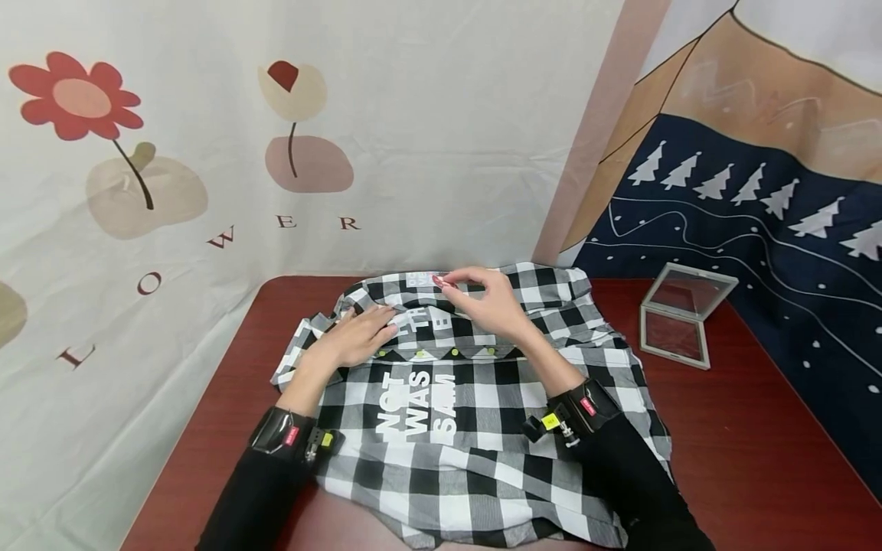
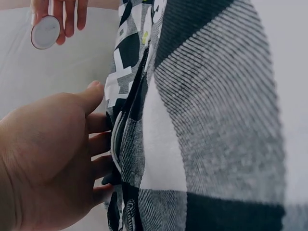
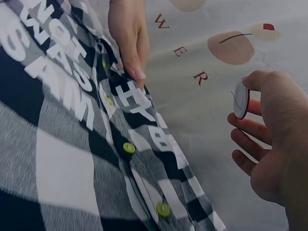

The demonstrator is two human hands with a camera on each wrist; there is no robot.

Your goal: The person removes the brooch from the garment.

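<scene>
A black-and-white checked shirt (image 1: 482,413) with white lettering and small yellow-green buttons (image 3: 128,147) lies spread on the dark red table (image 1: 744,444), collar away from me. My left hand (image 1: 381,318) lies flat on the shirt just below the collar, fingers straight against the button strip (image 2: 118,144). Over the collar, my right hand (image 1: 446,282) pinches a small round white disc with a red rim (image 3: 239,101) between thumb and fingers. The same disc (image 2: 44,32) shows at the top left of the left wrist view.
A clear square box with its lid raised (image 1: 678,321) stands on the table to the right of the shirt. Printed cloth backdrops hang close behind (image 1: 310,153) and along the right side (image 1: 758,207). Bare table shows on both sides.
</scene>
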